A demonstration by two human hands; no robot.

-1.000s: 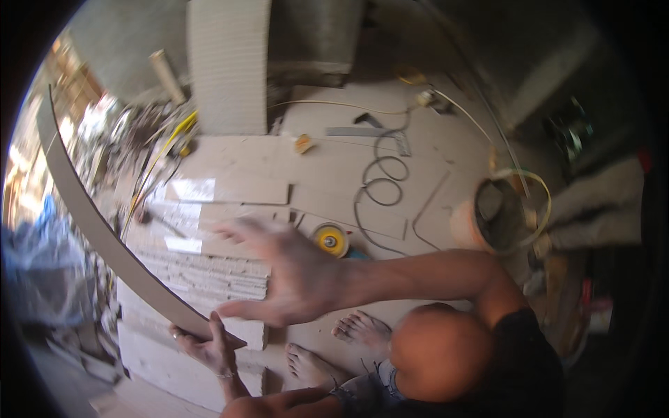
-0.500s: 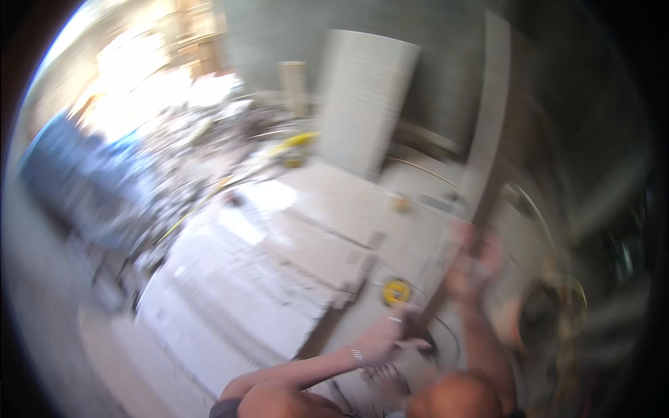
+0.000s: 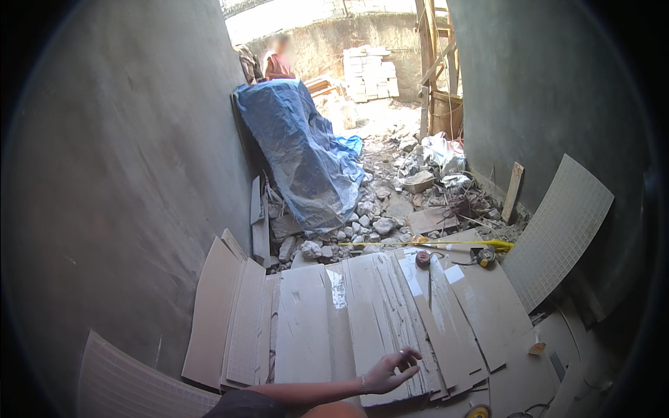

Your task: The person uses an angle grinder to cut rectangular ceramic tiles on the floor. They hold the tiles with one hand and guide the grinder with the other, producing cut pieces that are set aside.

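Observation:
My left hand [image 3: 390, 373], with a bracelet at the wrist, reaches in from the lower edge over a flattened cardboard sheet [image 3: 380, 313]. Its fingers are loosely curved and apart, and nothing lies between them. Whether it touches the cardboard I cannot tell. My right hand is out of the picture. Beyond the left hand, a dark red round thing [image 3: 423, 259] rests on the cardboard. A yellow and black tape measure [image 3: 486, 257] lies farther right. At the bottom edge, a round yellow thing [image 3: 479, 412] is partly cut off.
Tiles [image 3: 557, 233] lean on the right wall, others [image 3: 212, 313] on the left. Rubble [image 3: 383, 225] covers the ground ahead, beside a blue tarp [image 3: 296, 150] over something bulky. A person [image 3: 279, 64] is behind the tarp. A short wooden board [image 3: 513, 192] leans at right.
The view has swung left and up. Both hands were on a long, narrow board; now the left hand is off it, and the right hand has left the picture.

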